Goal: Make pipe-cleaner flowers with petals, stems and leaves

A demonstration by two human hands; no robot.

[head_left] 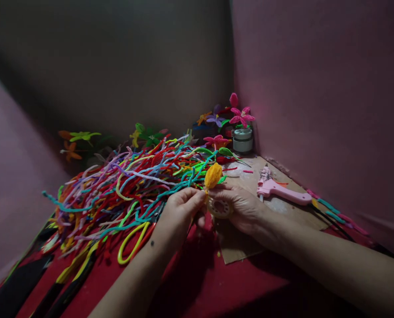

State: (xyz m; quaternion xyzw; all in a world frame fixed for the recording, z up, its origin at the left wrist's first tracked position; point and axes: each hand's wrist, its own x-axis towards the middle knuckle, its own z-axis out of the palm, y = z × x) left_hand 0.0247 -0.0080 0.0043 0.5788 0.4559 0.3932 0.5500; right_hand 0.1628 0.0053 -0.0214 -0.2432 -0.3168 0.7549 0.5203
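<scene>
A fuzzy yellow-orange pipe-cleaner flower bud stands upright between my two hands. My left hand is closed, thumb and fingers pinching at the base of the bud. Closed around a pale roll of tape with a ring of holes in its core, my right hand has its fingertips close beside the bud's base. Whether a strip of tape runs between the hands is too small to make out. A bit of green leaf shows just behind the bud.
A big heap of coloured pipe cleaners spreads on the left over the red cloth. Yellow-handled scissors lie at its front. On the cardboard at right rests a pink glue gun. Finished flowers stand behind, near the walls.
</scene>
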